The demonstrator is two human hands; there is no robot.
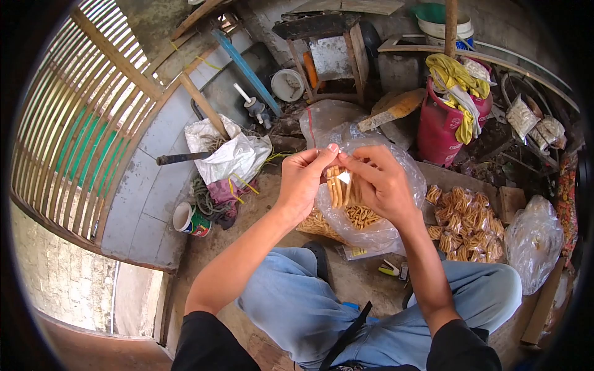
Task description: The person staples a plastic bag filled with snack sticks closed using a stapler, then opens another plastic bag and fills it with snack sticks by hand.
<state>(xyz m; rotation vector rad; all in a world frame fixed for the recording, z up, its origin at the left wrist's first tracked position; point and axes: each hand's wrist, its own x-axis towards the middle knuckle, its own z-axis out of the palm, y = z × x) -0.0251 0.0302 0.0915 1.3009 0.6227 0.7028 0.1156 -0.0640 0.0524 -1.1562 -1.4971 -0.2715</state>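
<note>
A small clear bag of brown snack sticks (338, 188) hangs between my two hands, its top pinched at the fingertips. My left hand (302, 180) has thumb and index finger closed on the bag's left upper edge. My right hand (380, 182) pinches the bag's right upper edge, close beside the left fingertips. Below and behind them lies a large clear plastic bag (390, 234) with loose snack sticks (363, 216) in it.
Several filled snack packets (464, 222) lie at the right, beside a bundle of clear plastic (535, 241). A pink gas cylinder (436, 127) stands behind. At the left are a white sack (238, 154) and a small tub (199, 224). A stapler-like tool (388, 268) lies near my knees.
</note>
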